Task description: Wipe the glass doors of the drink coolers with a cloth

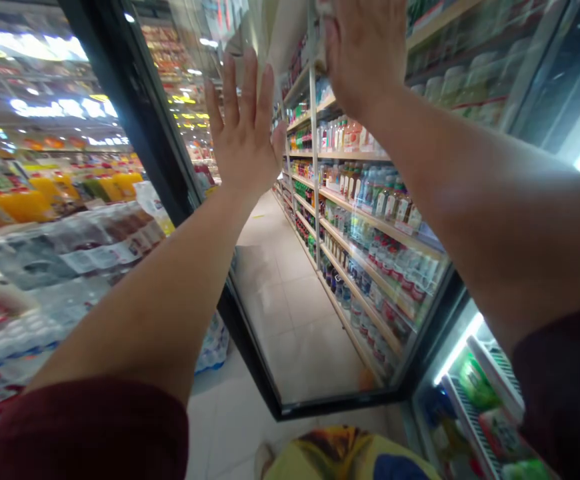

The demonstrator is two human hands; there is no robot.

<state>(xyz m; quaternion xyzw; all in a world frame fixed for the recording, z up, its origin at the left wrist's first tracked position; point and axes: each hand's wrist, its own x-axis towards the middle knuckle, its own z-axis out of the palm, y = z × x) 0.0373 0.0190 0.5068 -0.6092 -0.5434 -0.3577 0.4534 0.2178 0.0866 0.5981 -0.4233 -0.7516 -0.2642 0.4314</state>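
Observation:
My left hand (pixel 244 130) lies flat on the glass door (pixel 295 320) of a cooler, fingers stretched up and spread, holding nothing. My right hand (pixel 365 53) presses on the same glass higher up, at the top edge of the view. Its fingertips are cut off there. A pale cloth-like thing (pixel 321 57) shows under its left side, gripped against the glass. The door stands swung open, with its black frame (pixel 135 113) running down to the floor. Both arms wear dark red sleeves.
Through the glass I see an aisle with shelves of drink bottles (pixel 370 220). The lit cooler interior (pixel 475 387) with green packs is at lower right. Wrapped packs of bottled water (pixel 45 267) and juice are stacked on the left. Pale tiled floor (pixel 230 413) lies below.

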